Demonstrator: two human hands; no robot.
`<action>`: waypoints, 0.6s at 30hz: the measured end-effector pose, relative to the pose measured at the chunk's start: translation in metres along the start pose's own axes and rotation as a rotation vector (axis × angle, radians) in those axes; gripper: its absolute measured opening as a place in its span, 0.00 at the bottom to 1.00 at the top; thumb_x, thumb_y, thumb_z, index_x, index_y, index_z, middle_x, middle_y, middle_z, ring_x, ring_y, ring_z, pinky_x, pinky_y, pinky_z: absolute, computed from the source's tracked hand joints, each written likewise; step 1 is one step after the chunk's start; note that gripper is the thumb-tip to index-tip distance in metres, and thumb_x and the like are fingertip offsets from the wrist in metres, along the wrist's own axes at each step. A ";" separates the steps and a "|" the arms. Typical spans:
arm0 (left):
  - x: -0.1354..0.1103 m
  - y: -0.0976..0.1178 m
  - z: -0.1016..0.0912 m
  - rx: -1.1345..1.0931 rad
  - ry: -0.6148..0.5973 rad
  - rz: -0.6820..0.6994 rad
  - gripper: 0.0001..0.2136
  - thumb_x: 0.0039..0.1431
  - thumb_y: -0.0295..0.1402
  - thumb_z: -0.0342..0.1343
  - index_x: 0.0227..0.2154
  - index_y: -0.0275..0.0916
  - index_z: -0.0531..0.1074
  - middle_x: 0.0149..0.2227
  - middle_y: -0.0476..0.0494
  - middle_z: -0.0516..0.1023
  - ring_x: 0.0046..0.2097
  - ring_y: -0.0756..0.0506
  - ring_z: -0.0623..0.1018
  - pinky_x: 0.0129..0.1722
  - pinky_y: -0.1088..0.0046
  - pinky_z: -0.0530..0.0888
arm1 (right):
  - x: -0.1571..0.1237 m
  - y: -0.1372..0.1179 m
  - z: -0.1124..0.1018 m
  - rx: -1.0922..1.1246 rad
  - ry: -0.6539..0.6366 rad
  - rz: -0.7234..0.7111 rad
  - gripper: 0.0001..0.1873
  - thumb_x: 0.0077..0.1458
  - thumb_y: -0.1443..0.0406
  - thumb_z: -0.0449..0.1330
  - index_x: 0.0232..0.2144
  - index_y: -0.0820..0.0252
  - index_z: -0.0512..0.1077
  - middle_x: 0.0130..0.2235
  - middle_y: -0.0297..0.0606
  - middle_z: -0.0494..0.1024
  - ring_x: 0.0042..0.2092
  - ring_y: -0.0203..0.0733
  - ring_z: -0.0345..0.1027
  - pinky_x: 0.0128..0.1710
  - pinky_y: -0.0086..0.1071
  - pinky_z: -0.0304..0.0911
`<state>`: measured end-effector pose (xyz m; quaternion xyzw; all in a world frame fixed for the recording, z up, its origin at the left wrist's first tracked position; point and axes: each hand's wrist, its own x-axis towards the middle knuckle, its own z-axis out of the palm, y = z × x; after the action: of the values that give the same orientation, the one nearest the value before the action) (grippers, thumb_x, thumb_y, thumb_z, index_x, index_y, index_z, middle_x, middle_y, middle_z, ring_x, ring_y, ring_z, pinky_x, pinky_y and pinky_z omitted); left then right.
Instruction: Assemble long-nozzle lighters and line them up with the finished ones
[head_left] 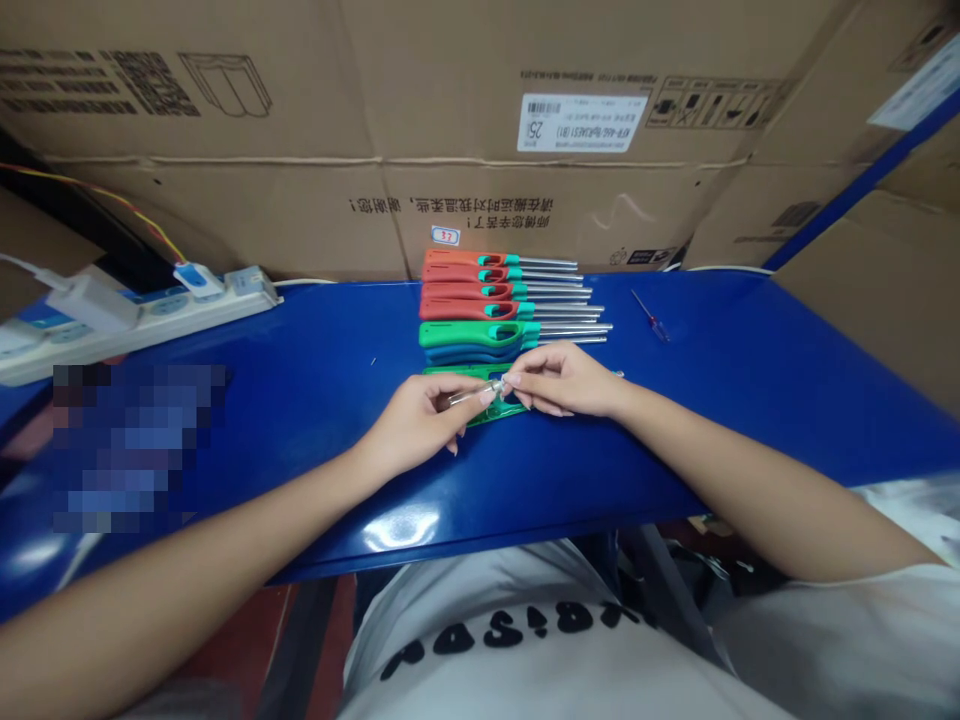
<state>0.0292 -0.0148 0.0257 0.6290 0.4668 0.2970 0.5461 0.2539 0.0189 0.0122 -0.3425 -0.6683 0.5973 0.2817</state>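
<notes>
My left hand (411, 420) is closed around a small clear-and-silvery cylinder (474, 394), thumb along its side. At the cylinder's right end the fingertips of my right hand (564, 380) are pinched together. Whatever they grip there is too small to make out. Beneath both hands lies a green lighter handle (491, 414), partly covered by them. Just beyond, several long-nosed lighters lie stacked in a row: orange-red ones (457, 292) at the back, then a green one (457, 335) and a blue one (469, 354). Their metal tubes point right.
A small screwdriver (651, 318) lies to the right on the blue table (750, 390). A white power strip (172, 310) with plugs runs along the left. Cardboard (300, 215) walls off the back, with a small number label (445, 236). A blurred-out object (135, 445) is at left.
</notes>
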 end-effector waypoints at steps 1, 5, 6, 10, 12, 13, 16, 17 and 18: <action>0.000 0.001 0.000 -0.004 0.008 -0.003 0.19 0.56 0.43 0.65 0.44 0.32 0.82 0.20 0.52 0.70 0.19 0.54 0.67 0.17 0.80 0.70 | 0.000 -0.001 0.000 0.020 0.009 0.009 0.21 0.55 0.50 0.68 0.31 0.64 0.75 0.24 0.30 0.74 0.15 0.25 0.57 0.10 0.21 0.48; 0.000 0.001 0.000 -0.018 0.033 -0.005 0.20 0.55 0.43 0.66 0.44 0.33 0.82 0.19 0.54 0.70 0.19 0.54 0.67 0.16 0.80 0.70 | 0.001 -0.002 0.000 0.086 0.066 0.013 0.20 0.52 0.52 0.71 0.30 0.63 0.73 0.24 0.29 0.76 0.15 0.25 0.58 0.10 0.21 0.52; 0.000 0.000 0.000 -0.019 0.038 -0.002 0.20 0.55 0.43 0.66 0.44 0.33 0.82 0.19 0.54 0.70 0.19 0.54 0.67 0.16 0.80 0.70 | 0.001 -0.002 0.000 0.093 0.069 0.009 0.19 0.52 0.53 0.71 0.31 0.63 0.73 0.24 0.29 0.76 0.15 0.24 0.58 0.10 0.21 0.52; -0.001 -0.003 0.000 -0.013 0.034 0.018 0.19 0.57 0.41 0.65 0.46 0.33 0.82 0.18 0.54 0.69 0.18 0.54 0.67 0.17 0.80 0.70 | 0.001 0.000 0.002 0.092 0.073 -0.003 0.20 0.52 0.53 0.71 0.32 0.64 0.73 0.24 0.29 0.75 0.15 0.24 0.57 0.10 0.20 0.50; -0.001 -0.006 0.000 -0.007 0.027 0.027 0.18 0.58 0.40 0.64 0.46 0.33 0.82 0.18 0.54 0.69 0.18 0.54 0.67 0.17 0.80 0.70 | 0.000 0.001 0.002 0.088 0.071 -0.013 0.20 0.52 0.53 0.71 0.32 0.64 0.73 0.24 0.28 0.75 0.15 0.24 0.57 0.10 0.20 0.49; 0.000 -0.007 -0.001 -0.003 0.023 0.032 0.18 0.58 0.41 0.64 0.47 0.33 0.82 0.19 0.53 0.70 0.18 0.54 0.67 0.17 0.80 0.69 | 0.000 0.001 0.002 0.084 0.068 -0.018 0.20 0.52 0.53 0.71 0.31 0.64 0.73 0.24 0.28 0.75 0.15 0.24 0.57 0.10 0.20 0.49; 0.001 -0.010 -0.001 0.016 0.016 0.054 0.18 0.58 0.42 0.64 0.46 0.35 0.83 0.20 0.52 0.71 0.18 0.54 0.67 0.18 0.79 0.68 | -0.001 0.001 0.004 0.064 0.065 -0.029 0.20 0.52 0.52 0.71 0.31 0.64 0.73 0.23 0.28 0.74 0.15 0.24 0.57 0.10 0.21 0.50; 0.001 -0.011 -0.002 0.023 0.012 0.060 0.18 0.58 0.42 0.64 0.46 0.36 0.83 0.20 0.52 0.71 0.18 0.54 0.67 0.18 0.79 0.68 | -0.001 0.001 0.004 0.057 0.066 -0.029 0.21 0.52 0.52 0.71 0.31 0.64 0.73 0.23 0.28 0.73 0.15 0.25 0.57 0.10 0.21 0.50; 0.001 -0.011 -0.002 0.029 0.009 0.063 0.18 0.58 0.43 0.64 0.45 0.36 0.83 0.20 0.52 0.71 0.18 0.54 0.67 0.18 0.79 0.67 | -0.001 0.000 0.004 0.051 0.067 -0.030 0.21 0.52 0.52 0.71 0.31 0.64 0.72 0.22 0.27 0.72 0.15 0.25 0.56 0.10 0.21 0.50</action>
<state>0.0251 -0.0137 0.0152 0.6500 0.4534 0.3100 0.5252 0.2513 0.0154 0.0114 -0.3452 -0.6479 0.5981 0.3215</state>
